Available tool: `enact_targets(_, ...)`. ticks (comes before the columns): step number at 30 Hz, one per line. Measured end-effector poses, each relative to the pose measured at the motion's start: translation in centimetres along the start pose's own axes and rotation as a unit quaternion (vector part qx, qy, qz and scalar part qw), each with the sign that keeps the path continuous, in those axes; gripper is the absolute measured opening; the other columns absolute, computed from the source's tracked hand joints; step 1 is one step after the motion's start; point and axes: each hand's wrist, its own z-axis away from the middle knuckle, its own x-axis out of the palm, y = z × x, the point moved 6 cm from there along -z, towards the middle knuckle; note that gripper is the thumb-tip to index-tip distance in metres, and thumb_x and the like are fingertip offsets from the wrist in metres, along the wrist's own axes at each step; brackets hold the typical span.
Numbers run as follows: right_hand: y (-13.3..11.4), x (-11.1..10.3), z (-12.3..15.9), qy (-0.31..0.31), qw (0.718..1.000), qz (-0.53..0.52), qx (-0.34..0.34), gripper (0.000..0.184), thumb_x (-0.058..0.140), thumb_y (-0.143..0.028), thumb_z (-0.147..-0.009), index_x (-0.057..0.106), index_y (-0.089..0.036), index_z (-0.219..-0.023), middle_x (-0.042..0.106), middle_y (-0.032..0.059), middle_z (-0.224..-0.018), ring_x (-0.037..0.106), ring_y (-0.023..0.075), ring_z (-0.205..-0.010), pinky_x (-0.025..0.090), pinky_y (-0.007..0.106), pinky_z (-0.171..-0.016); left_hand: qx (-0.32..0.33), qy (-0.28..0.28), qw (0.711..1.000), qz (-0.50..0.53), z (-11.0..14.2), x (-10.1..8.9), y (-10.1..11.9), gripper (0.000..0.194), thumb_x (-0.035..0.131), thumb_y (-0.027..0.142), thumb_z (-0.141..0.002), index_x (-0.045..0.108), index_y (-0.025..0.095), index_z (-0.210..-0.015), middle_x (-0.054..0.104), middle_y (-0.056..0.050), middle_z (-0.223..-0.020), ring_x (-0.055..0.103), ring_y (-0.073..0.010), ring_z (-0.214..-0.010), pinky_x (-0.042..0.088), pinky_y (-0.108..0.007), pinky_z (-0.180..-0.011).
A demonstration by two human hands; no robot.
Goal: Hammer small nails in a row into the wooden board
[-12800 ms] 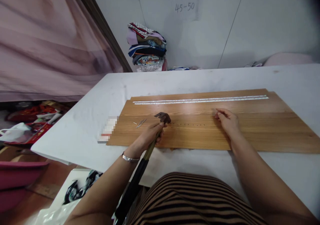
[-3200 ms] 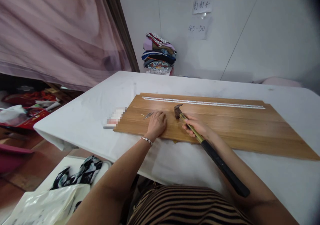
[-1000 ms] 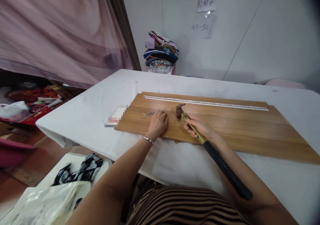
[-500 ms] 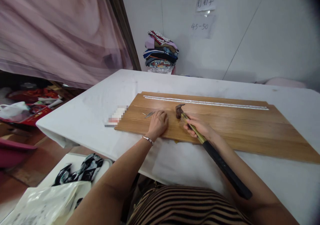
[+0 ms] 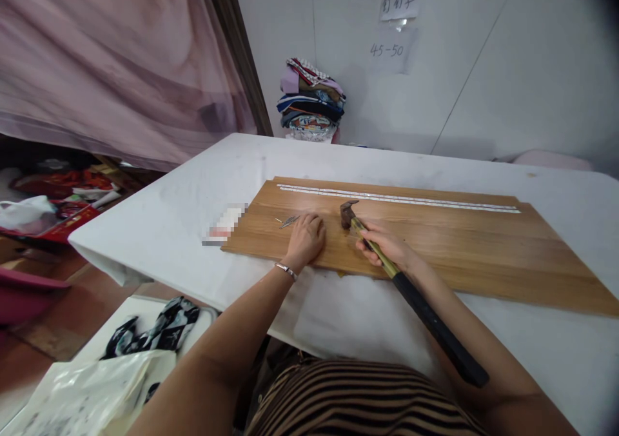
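Observation:
My right hand (image 5: 384, 244) is wrapped around a claw hammer (image 5: 382, 255), gripping the yellowish upper part of its handle. The rusty head sits just above the wooden board (image 5: 449, 249), or touches it; I cannot tell which. The black rubber grip slants back over my right forearm. My left hand (image 5: 307, 237) rests palm down on the board's left part, its fingers lying on the wood. A small heap of nails (image 5: 289, 221) lies right beside its fingers, partly hidden by them.
Two white measuring strips (image 5: 396, 198) run along the board's far side. The board lies on a white-covered table (image 5: 184, 191), with a blurred-out packet (image 5: 225, 224) at its left end. Folded clothes (image 5: 312, 104) are stacked behind. A chair with a plastic bag (image 5: 97, 391) stands at lower left.

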Motion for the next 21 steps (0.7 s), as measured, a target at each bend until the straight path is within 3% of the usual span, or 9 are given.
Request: enact_targets(21,-0.08,0.09,0.08,0.002,1.000,-0.002,-0.003,0.039,0.048,-0.022,-0.100,0.056,-0.022,-0.138,0.059,-0.0048,-0.064,0.041,0.0070,-0.036,0.029,0.014,-0.033,-0.003,0.003,1.000,0.007,0.02,-0.11,0.08,0.025,0.053,0.021,-0.101,0.075,0.018,-0.113,0.073,-0.014,-0.127,0.064,-0.0297,-0.123,0.049,-0.046,-0.113)
